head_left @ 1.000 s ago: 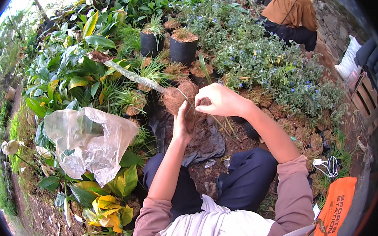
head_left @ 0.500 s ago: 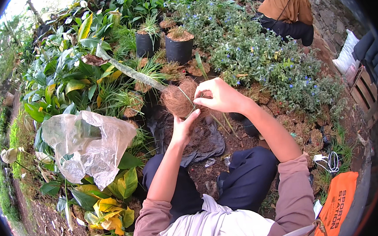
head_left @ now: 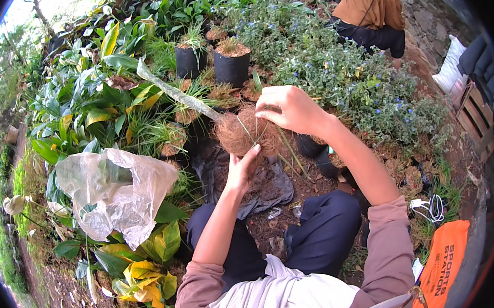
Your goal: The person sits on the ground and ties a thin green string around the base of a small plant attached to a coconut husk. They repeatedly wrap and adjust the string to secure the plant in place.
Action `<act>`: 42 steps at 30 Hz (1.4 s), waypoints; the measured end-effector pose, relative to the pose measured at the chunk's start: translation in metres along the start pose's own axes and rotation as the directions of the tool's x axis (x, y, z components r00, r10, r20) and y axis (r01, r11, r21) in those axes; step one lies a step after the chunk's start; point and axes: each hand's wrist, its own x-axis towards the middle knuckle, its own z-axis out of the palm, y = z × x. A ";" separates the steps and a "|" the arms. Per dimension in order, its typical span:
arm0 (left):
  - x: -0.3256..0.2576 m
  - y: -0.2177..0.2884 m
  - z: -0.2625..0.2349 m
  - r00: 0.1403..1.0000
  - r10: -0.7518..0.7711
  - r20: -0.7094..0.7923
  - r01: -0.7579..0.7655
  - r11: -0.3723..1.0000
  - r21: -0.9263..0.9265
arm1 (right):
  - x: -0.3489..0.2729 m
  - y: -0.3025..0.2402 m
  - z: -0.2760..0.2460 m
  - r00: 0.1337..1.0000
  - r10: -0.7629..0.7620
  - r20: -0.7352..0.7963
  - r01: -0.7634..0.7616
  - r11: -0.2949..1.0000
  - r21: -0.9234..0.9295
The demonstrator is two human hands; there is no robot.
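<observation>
Right hand rides higher on the fibre ball, left hand keeps its grip

At the far left, a crumpled clear plastic bag [head_left: 141,201] lies over broad-leaved plants [head_left: 97,96], unchanged from a second ago, with yellowed leaves [head_left: 147,281] below it. Farther right, a long mottled grey-green leaf [head_left: 183,96] slants down to the brown fibre ball [head_left: 231,135], its lower end meeting the ball's upper left side.

The ball is held in front of the person, above a dark plastic sheet [head_left: 283,183] spread on the soil. A thin green strand [head_left: 246,129] crosses its surface. The left hand [head_left: 241,171] stays clamped on it from below, thumb against the near side, the other fingers mostly hidden.

The right hand [head_left: 295,110] is now higher than in the earlier frames, at the ball's upper right, leaving more of the fibre uncovered. Its fingers are bent, thumb and forefinger close together at the fibre; I cannot tell whether they pinch the strand.

Beyond, blue-flowered plants [head_left: 362,83] fill the right side, and another person [head_left: 371,8] crouches at the top. A white cable [head_left: 435,208] and an orange bag [head_left: 446,254] lie at the lower right.
</observation>
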 end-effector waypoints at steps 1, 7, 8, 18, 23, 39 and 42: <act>0.000 -0.001 -0.001 1.000 0.000 0.003 0.000 1.000 -0.015 | 0.001 0.003 0.001 1.000 -0.010 -0.018 0.010 1.000 -0.010; -0.004 0.003 0.007 0.998 -0.059 0.003 0.059 0.997 -0.047 | 0.003 0.016 0.000 0.994 0.000 -0.106 0.007 0.997 0.073; -0.004 0.004 0.006 0.999 -0.049 0.020 0.050 0.998 -0.044 | 0.003 0.014 0.000 0.996 0.038 -0.083 -0.031 0.996 0.084; -0.006 0.004 0.006 0.995 -0.073 0.064 0.063 0.988 0.144 | 0.001 0.030 0.007 0.964 0.256 -0.068 -0.228 0.933 0.277; -0.007 0.002 0.003 0.994 -0.010 0.105 -0.002 0.994 0.112 | -0.009 0.055 0.038 0.881 0.465 0.086 -0.423 0.695 0.581; 0.017 -0.005 -0.015 0.981 0.119 -0.153 -0.125 0.992 -0.028 | -0.079 0.005 0.118 0.570 0.563 0.599 -0.644 -0.146 0.751; 0.019 -0.004 -0.008 0.978 0.138 -0.159 -0.156 0.982 -0.108 | -0.086 -0.008 0.122 0.597 0.574 0.560 -0.652 -0.059 0.756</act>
